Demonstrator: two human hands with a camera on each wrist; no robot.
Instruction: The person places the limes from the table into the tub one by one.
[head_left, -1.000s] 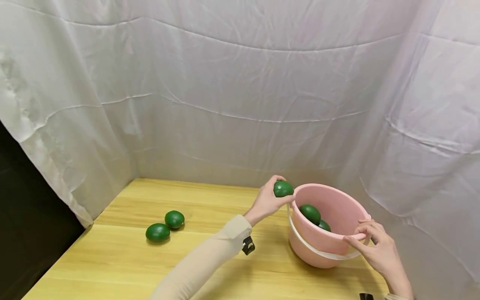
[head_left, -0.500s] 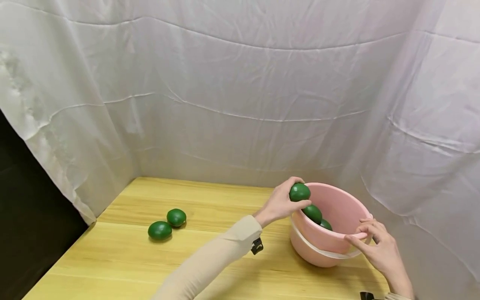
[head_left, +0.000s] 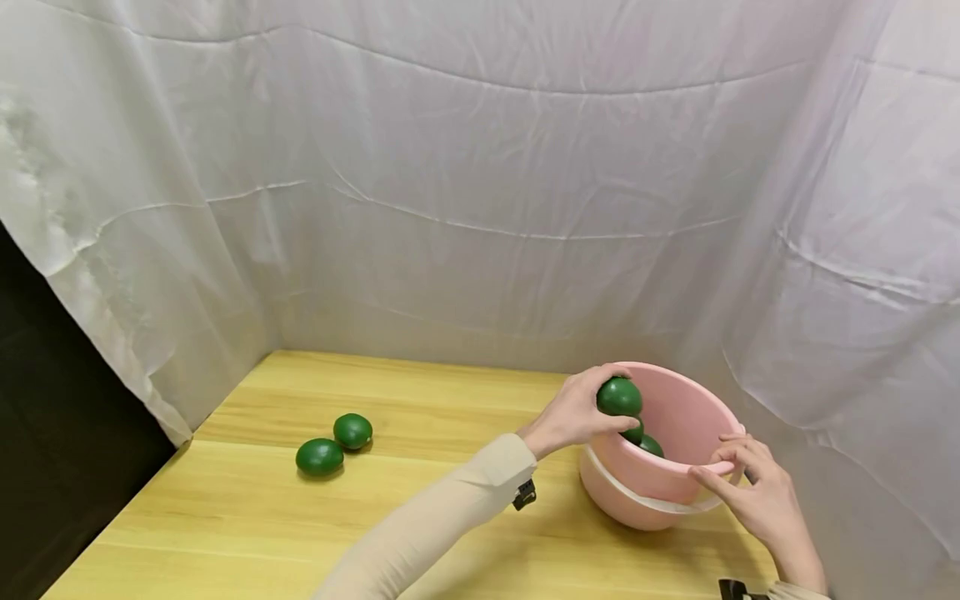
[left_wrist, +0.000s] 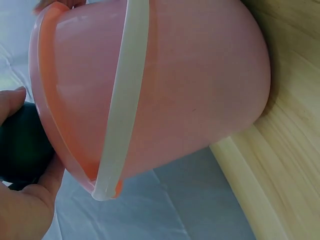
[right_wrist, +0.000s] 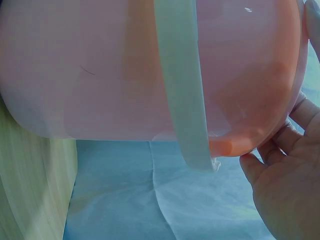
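My left hand [head_left: 573, 414] grips a dark green avocado [head_left: 619, 396] between fingers and thumb, just over the left rim of a pink bucket [head_left: 626, 492]. In the left wrist view the avocado [left_wrist: 22, 142] is beside the rim, with the thumb and fingers around it. Two more avocados lie inside the bucket: one [head_left: 634, 432] partly hidden by the left thumb, another [head_left: 651, 447] further right. My right hand [head_left: 761, 500] pinches the bucket's right rim, thumb outside and fingers over the edge. In the right wrist view the hand [right_wrist: 287, 170] meets the rim near the handle.
Two avocados, one nearer [head_left: 319, 457] and one farther [head_left: 352, 431], lie close together on the left of the wooden table [head_left: 247, 517]. The bucket's white handle [head_left: 645, 500] hangs down its front. Pale curtains [head_left: 487, 208] enclose the back and sides.
My left hand has carried its avocado rightward and slightly down, from outside the bucket's left edge to over its opening. The right hand keeps its hold on the rim.
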